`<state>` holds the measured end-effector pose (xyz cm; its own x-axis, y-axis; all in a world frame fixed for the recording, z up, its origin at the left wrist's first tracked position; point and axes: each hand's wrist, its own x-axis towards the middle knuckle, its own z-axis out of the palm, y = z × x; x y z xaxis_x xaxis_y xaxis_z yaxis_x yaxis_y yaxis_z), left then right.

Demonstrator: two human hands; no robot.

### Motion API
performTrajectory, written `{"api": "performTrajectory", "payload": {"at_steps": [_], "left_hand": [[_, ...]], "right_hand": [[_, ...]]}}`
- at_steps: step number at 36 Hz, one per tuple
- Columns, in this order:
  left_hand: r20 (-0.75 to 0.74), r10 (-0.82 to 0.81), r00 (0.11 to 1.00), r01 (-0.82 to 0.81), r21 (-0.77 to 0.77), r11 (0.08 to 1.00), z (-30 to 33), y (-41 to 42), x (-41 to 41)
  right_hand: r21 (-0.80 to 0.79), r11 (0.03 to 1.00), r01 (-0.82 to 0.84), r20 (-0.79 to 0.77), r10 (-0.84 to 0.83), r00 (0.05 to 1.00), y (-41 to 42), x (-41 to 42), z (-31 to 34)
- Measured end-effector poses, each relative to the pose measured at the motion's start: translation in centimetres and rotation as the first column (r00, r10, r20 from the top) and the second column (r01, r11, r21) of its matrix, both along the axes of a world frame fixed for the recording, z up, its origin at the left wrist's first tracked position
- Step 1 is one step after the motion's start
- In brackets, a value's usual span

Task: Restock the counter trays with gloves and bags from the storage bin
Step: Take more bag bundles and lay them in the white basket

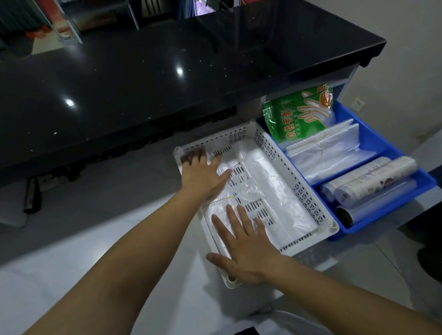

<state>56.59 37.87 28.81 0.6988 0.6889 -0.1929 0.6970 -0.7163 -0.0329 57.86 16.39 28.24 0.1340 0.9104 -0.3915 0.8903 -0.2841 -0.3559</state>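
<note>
- Bags point(271, 190) of thin clear plastic lay flat in the white perforated tray point(295, 187), which sat on the pale lower counter point(92, 247).
- Left hand point(202, 178) was spread flat, fingers point(189, 158) reaching to the tray's far left corner, palm and thumb pressing on the plastic; it gripped nothing.
- Right hand point(245, 251) was also splayed wide, palm down over the tray's near left edge, fingers point(231, 217) resting on the plastic, nothing held.
- Just beside the tray on the right, touching it, stood the blue storage bin point(389, 146).
- A green glove packet point(295, 114) stood upright at the bin's far end, folded clear bags point(329, 148) lay in its middle part, and rolls point(370, 182) lay in the near compartment.
- A black glossy countertop point(161, 69) ran across behind, overhanging the tray's far side.
- Stacked plastic lay directly under both palms, stretching right from the fingers toward the tray's bin-side wall.
</note>
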Motion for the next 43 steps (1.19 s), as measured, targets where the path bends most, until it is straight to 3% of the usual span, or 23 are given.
{"api": "performTrajectory", "payload": {"at_steps": [14, 21, 26, 33, 37, 43], "left_hand": [[-0.064, 0.053, 0.997, -0.051, 0.037, 0.998, 0.9, -0.8, -0.3], [0.035, 0.307, 0.951, -0.305, -0.046, 0.951, 2.6, -5.7, -6.1], [0.226, 0.582, 0.781, -0.567, -0.132, 0.813, 4.6, -14.9, -11.7], [0.427, 0.814, 0.393, -0.821, -0.236, 0.52, 2.8, -34.6, -15.2], [0.342, 0.914, 0.218, -0.903, -0.284, 0.322, 0.5, -44.7, -16.4], [0.102, 0.99, 0.095, -0.947, -0.296, 0.122, -2.6, -56.4, -19.1]], "right_hand": [[-0.09, 0.994, -0.063, -0.082, 0.056, 0.995, 0.3, 0.6, 1.9], [-0.062, 0.963, -0.261, -0.142, 0.25, 0.958, -1.8, 4.2, 5.1], [0.026, 0.941, -0.339, -0.045, 0.34, 0.94, -5.1, 6.5, 5.8], [0.334, 0.801, -0.497, 0.064, 0.507, 0.86, -10.9, 4.0, 4.3], [0.418, 0.714, -0.561, 0.021, 0.61, 0.792, -16.3, 1.2, 2.1], [0.194, 0.727, -0.659, -0.048, 0.678, 0.734, -23.6, -1.3, -2.8]]}}
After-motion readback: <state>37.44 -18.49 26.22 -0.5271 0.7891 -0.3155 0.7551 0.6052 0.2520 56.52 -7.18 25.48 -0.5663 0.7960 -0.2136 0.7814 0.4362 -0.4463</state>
